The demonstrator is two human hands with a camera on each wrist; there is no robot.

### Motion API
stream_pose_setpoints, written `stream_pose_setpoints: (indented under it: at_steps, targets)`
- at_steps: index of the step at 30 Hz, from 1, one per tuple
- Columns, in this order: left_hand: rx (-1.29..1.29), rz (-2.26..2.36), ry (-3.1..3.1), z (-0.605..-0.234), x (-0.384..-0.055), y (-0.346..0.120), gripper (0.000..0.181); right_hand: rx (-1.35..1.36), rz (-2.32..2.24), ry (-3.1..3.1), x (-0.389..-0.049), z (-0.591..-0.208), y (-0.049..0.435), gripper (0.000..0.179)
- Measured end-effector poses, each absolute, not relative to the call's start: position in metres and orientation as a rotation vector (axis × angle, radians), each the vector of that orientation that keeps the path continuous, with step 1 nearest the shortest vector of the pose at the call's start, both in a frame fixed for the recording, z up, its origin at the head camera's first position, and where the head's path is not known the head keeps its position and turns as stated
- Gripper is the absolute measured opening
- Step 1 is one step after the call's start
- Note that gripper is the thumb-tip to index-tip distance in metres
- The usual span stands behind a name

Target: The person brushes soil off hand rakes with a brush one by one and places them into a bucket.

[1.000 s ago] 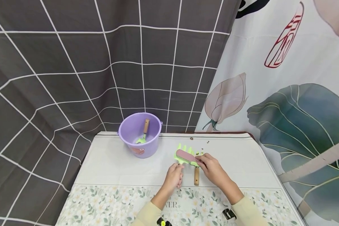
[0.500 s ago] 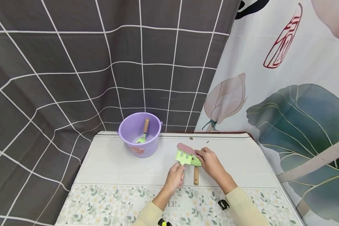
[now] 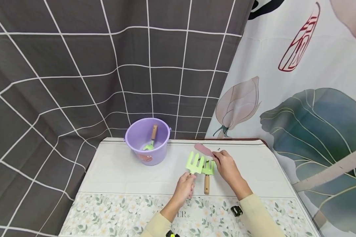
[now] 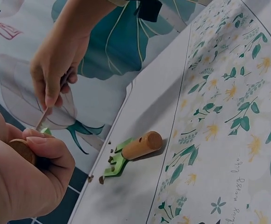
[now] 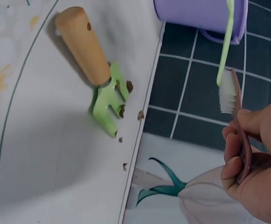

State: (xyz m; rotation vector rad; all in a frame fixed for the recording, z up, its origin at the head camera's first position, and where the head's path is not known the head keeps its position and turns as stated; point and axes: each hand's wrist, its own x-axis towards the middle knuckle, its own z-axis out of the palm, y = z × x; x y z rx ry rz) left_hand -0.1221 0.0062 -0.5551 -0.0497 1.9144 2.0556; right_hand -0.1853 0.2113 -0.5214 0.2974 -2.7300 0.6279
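My left hand point(image 3: 183, 187) grips the wooden handle of a green garden fork point(image 3: 194, 168), its tines pointing away from me, above the table. My right hand point(image 3: 229, 169) holds a pink-backed brush point(image 3: 203, 149) by its handle. In the right wrist view the white bristles point(image 5: 227, 93) face the edge of the raised fork; whether they touch cannot be told. A second green garden fork point(image 3: 207, 179) lies on the table between my hands, its wooden handle towards me. Brown crumbs point(image 5: 122, 111) lie on and around its tines.
A purple bucket point(image 3: 158, 158) stands at the back left of the white table point(image 3: 118, 174). Inside leans another green tool point(image 3: 153, 132) with a wooden handle. Dark gridded cloth point(image 3: 130, 79) hangs behind, next to a white printed curtain point(image 3: 255, 49).
The brush has moved away from me and to the right, off the raised fork's tines, which now show fully. My left hand stays about where it was.
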Motion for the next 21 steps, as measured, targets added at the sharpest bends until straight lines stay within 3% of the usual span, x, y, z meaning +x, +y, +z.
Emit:
stream_pose_setpoints:
  at_steps: [12,21]
  targets:
    - [-0.047,2.061,1.941,-0.547,-0.125,-0.006,0.041,0.195,0.728,-2.717,-0.15,-0.536,0.239,0.022]
    - [0.005,2.036,2.018,-0.538,-0.13,-0.02,0.037,0.121,0.785,-2.768,-0.131,-0.546,0.245,0.023]
